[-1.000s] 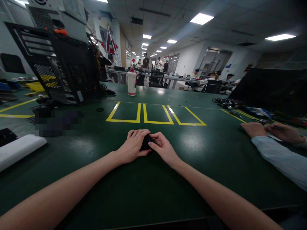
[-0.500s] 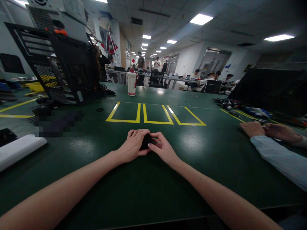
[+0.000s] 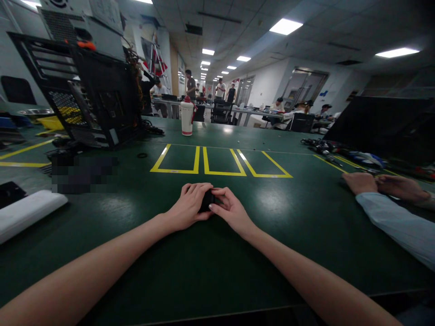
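Centre frame, I see a small, rounded black object, partly covered. My left grip and right grip both hold it.

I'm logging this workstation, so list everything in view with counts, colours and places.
Black object: one, black, between both hands, partly hidden
Table: one, green, under both hands
Tape outlines: three, yellow, ahead of the hands
Bottle: one, white and red, beyond the outlines
Ring: one, black, left of outlines
Computer case: one, black, left
Metal unit: one, grey, atop the case
White object: one, white, left edge
Cables: uncounted, mostly black, right
Dark panel: one, black, right
Chairs: several, black, background
People: several, mixed clothing, background
Ceiling lights: several, white, overhead
Co-worker's hands: two, bare, right
Sleeve: one, light blue, right
Left hand: one, bare, around the black object
Right hand: one, bare, touching the black object
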Motion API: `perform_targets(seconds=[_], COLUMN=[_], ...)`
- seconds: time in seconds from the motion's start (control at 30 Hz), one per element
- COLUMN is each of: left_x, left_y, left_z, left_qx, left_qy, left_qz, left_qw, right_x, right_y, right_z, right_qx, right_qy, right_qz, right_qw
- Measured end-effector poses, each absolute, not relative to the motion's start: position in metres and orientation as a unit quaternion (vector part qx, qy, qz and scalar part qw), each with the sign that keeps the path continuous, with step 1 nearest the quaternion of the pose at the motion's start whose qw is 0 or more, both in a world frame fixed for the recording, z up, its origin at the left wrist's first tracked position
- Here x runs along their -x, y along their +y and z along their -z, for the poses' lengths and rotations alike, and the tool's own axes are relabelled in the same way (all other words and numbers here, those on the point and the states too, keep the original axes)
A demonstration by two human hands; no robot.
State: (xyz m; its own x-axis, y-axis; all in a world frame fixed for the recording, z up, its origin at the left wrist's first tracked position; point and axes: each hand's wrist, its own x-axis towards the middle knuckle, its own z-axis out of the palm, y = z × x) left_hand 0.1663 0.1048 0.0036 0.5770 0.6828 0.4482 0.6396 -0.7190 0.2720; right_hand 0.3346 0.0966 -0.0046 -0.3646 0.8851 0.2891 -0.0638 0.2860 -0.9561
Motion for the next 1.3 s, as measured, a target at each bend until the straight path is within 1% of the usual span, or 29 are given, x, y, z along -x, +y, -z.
perform_targets(seconds=[0.17,0.3,0.4,0.57,0.67,0.8,0.9,1.1,1.2,1.3], left_x=[-0.1659,-0.1660,-0.1664,-0.1663,-0.1656,-0.1656,-0.1664,-0.1666,-0.1659,-0.1653], left_y=[0.1044,0.1043,0.1051,0.1056,0.1048,0.1037,0.1036,0.1035,0.1034,0.1034], left_z=[-0.0042,-0.0046,-0.0039,-0.0037,-0.0049,-0.0061,-0.0063,-0.0068,-0.0068,-0.0066], left_qx=[-0.888,-0.889,-0.889,-0.888,-0.888,-0.888,-0.888,-0.887,-0.888,-0.888], left_qy=[0.372,0.373,0.372,0.372,0.372,0.370,0.368,0.370,0.370,0.369], left_qz=[-0.267,-0.263,-0.263,-0.269,-0.269,-0.269,-0.272,-0.271,-0.270,-0.269], left_qw=[0.038,0.037,0.034,0.036,0.038,0.042,0.042,0.047,0.048,0.051], right_x=[-0.3348,-0.3368,-0.3365,-0.3338,-0.3340,-0.3357,-0.3359,-0.3346,-0.3352,-0.3363], right_y=[0.0998,0.1012,0.0991,0.0962,0.0978,0.0990,0.0968,0.0944,0.0974,0.0997], right_z=[0.0037,0.0032,0.0036,0.0044,0.0036,0.0023,0.0023,0.0031,0.0024,0.0017], right_qx=[0.338,0.364,0.344,0.311,0.325,0.352,0.346,0.321,0.334,0.354], right_qy=[-0.650,-0.652,-0.662,-0.665,-0.665,-0.667,-0.681,-0.683,-0.671,-0.665], right_qz=[-0.489,-0.494,-0.497,-0.489,-0.478,-0.474,-0.466,-0.467,-0.471,-0.478], right_qw=[0.473,0.446,0.443,0.471,0.473,0.453,0.447,0.461,0.465,0.451])
